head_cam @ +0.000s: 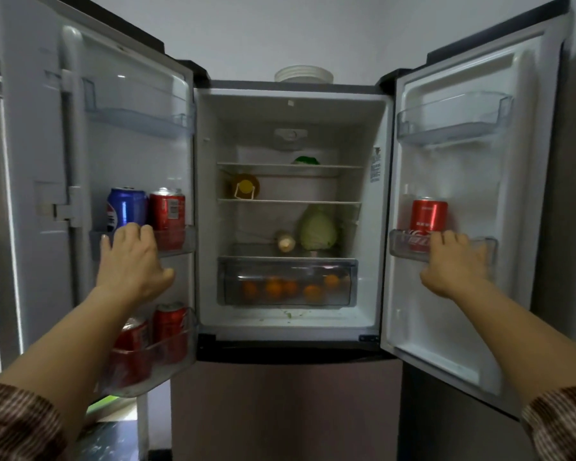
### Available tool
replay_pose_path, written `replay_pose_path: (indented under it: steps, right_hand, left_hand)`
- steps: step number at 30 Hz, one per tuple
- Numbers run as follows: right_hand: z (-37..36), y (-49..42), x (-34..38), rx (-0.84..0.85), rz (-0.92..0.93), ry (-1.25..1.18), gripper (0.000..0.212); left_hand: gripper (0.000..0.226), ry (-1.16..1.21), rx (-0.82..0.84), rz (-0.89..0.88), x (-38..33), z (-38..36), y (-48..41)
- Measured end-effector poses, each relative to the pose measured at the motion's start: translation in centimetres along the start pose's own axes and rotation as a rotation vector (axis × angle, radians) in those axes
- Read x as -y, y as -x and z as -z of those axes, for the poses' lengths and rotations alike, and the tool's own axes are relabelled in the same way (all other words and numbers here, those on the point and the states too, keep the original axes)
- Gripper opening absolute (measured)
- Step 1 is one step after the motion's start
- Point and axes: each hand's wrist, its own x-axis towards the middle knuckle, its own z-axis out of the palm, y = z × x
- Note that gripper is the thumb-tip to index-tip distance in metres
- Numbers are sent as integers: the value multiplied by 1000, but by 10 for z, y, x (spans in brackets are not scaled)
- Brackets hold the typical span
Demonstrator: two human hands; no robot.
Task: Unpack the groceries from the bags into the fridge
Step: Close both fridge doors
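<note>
Head view: both white double doors of the fridge (290, 104) are being held wide so the shelves stay reachable. At nine o'clock the left hand (132, 261) is being pressed, fingers spread, holding nothing, against the clear door bin (180, 242) below a blue can (127, 207); at three o'clock the right hand (454, 261) is being hooked, fingers curled, over the bin rim beside a red cola can (428, 214). No bags are being shown.

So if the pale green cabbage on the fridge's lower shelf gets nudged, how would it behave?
The pale green cabbage looks round and dense, so probably heavy and firm. It may roll towards the pale cut vegetable beside it. Its leafy surface likely grips fine.
</note>
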Motion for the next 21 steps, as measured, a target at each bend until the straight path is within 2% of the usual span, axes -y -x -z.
replay_pose_path:
  steps: [5,11,16,19,21]
  right_hand:
    - [3,4,17,-40,72,77,66]
    - [4,7,52,-65,164,47,85]
    - [5,9,71,-25,304,-50,83]
    - [7,12,67,-48,354,-101,76]
    - [7,14,57,-88,344,-90,71]
  left_hand:
    - [66,-27,14,-13,-20,0,0]
    - [66,-51,18,-96,-71,-1,1]
    - [66,90,88,-237,-109,-2,1]
    - [67,83,-8,-344,-124,2,11]
    - [66,50,-199,-469,-126,2,20]
